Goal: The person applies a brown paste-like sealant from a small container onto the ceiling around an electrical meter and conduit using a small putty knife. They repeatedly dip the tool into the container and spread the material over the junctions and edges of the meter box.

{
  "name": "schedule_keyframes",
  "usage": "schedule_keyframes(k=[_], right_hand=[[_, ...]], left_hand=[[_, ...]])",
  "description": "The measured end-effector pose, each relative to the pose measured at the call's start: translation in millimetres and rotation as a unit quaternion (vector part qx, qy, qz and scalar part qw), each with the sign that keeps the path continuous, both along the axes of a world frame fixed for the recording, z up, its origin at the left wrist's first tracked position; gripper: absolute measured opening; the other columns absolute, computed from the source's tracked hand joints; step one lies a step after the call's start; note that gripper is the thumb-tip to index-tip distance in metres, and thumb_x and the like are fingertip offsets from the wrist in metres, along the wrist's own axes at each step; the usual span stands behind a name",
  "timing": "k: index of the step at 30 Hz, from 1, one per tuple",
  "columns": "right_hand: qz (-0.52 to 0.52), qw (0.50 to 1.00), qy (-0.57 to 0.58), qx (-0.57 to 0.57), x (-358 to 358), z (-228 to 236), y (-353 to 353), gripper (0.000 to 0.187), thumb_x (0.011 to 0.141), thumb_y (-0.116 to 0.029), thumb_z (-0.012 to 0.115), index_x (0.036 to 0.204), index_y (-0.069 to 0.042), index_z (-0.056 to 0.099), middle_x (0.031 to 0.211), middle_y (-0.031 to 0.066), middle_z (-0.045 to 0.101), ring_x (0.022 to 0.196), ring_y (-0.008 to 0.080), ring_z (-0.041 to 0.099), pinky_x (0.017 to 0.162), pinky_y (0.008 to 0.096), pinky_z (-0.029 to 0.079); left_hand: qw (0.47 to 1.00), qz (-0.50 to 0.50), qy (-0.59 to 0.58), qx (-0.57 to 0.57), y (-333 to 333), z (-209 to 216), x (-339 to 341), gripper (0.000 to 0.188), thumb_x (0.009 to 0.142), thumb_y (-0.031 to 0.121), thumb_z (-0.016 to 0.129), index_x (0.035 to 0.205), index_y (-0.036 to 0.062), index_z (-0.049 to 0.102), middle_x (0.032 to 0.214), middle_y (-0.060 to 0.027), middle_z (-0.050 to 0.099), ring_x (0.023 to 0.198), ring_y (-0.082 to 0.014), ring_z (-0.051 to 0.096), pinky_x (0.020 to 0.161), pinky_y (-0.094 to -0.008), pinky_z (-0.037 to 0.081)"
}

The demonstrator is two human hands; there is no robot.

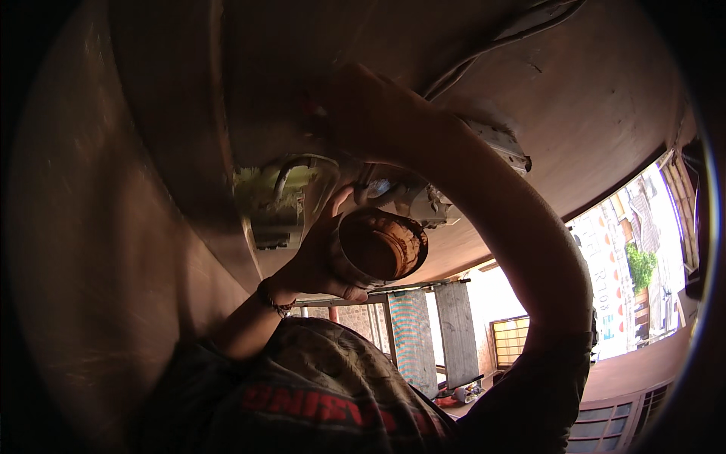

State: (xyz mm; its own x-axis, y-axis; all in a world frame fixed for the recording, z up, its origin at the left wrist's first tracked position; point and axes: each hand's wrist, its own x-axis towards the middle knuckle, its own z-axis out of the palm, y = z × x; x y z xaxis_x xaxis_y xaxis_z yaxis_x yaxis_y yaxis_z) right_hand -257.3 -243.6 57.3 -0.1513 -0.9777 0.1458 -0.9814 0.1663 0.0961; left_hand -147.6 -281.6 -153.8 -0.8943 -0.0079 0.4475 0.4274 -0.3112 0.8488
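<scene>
Left hand has fingers wrapped round an open, cylindrical metal tin, brown-smeared inside, just off centre toward 5 o'clock. Right hand near 12, shadowed; can't tell its fingers. Risks: tin's mouth looks tilted, wrist roll could spill it; dark, thin cable at 1 could snag my arm.

So the head cam is sitting up on the wearer, a wide fisheye peering out past their own shirt, which is filling the bottom edge up close. It's facing a big brown surface, with the left hand and its tin landing near the middle, pretty close to the lens. The right forearm is sweeping across just as near, while the bright outdoor area is showing way farther off, at the right rim.
</scene>
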Motion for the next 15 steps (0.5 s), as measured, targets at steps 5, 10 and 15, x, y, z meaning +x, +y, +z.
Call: schedule_keyframes(k=[5, 10, 15], right_hand=[[0.024, 0.998, 0.049, -0.019, 5, 8, 0, 0.026, 0.091, -0.024, 0.069, 0.111, -0.009, 0.068, 0.096, 0.0180, 0.071, 0.091, 0.0326, 0.071, 0.081, 0.0418, 0.058], [0.056, 0.992, 0.085, -0.071, 3, 14, 12, 0.023, 0.092, -0.025, 0.068, 0.105, -0.007, 0.067, 0.092, 0.0166, 0.071, 0.086, 0.0329, 0.072, 0.077, 0.0437, 0.058], [0.049, 0.991, 0.117, -0.049, 4, 30, 6, 0.023, 0.093, -0.026, 0.067, 0.103, -0.006, 0.065, 0.087, 0.0152, 0.071, 0.078, 0.0313, 0.072, 0.071, 0.0404, 0.058]], left_hand=[[0.999, 0.018, 0.010, -0.025, -1, -4, -1, 0.125, 0.045, 0.038, 0.096, 0.148, 0.0039, 0.034, 0.144, -0.0128, 0.047, 0.140, -0.0291, 0.037, 0.122, -0.0449, 0.022], [0.998, 0.033, 0.014, -0.056, -1, -5, -4, 0.103, 0.046, 0.048, 0.093, 0.133, 0.0060, 0.057, 0.144, -0.0094, 0.048, 0.147, -0.0290, 0.024, 0.124, -0.0455, 0.014], [0.997, 0.013, 0.005, -0.076, -2, 1, 1, 0.105, 0.046, 0.045, 0.093, 0.136, 0.0060, 0.055, 0.141, -0.0086, 0.052, 0.143, -0.0268, 0.034, 0.124, -0.0455, 0.014]])
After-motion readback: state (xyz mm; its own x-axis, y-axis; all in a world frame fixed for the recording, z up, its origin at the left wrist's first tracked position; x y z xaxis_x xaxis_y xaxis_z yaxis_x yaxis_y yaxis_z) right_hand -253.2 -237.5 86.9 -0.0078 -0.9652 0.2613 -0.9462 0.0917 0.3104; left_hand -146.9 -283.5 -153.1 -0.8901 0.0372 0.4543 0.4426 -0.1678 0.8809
